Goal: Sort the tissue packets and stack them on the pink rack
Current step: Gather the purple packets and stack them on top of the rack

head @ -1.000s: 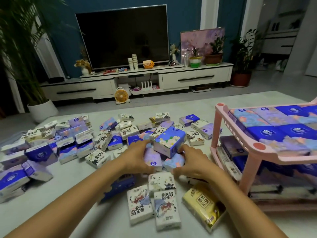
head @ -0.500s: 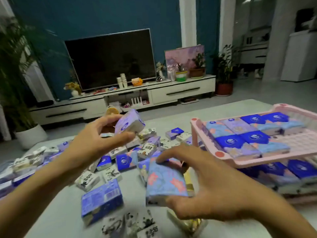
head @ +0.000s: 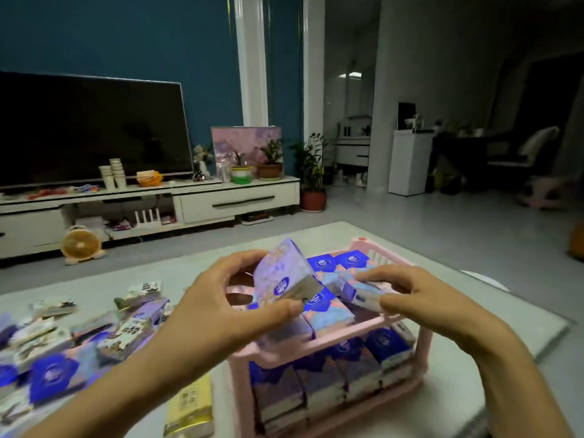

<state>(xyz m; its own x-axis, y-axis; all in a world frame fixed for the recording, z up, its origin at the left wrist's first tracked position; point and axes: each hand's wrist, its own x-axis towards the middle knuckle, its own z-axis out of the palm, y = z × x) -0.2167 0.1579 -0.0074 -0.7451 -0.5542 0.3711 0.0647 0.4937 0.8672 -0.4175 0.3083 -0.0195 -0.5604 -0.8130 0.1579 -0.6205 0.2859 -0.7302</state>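
Left hand grips a lilac packet; at its 3 o'clock, right hand pinches a blue packet above the pink rack.

The lilac rectangular tissue packet carries pale floral blotches and a dark blue round logo. The slim plastic tissue packet is pale blue with pink patches and a violet end. The slatted plastic rack is pink. The wrapped packets on its top shelf show royal blue panels over pink-and-blue florals. A soft yellow packet bears dark print, and the flat white packets bear black ink drawings. The painted wall is teal.
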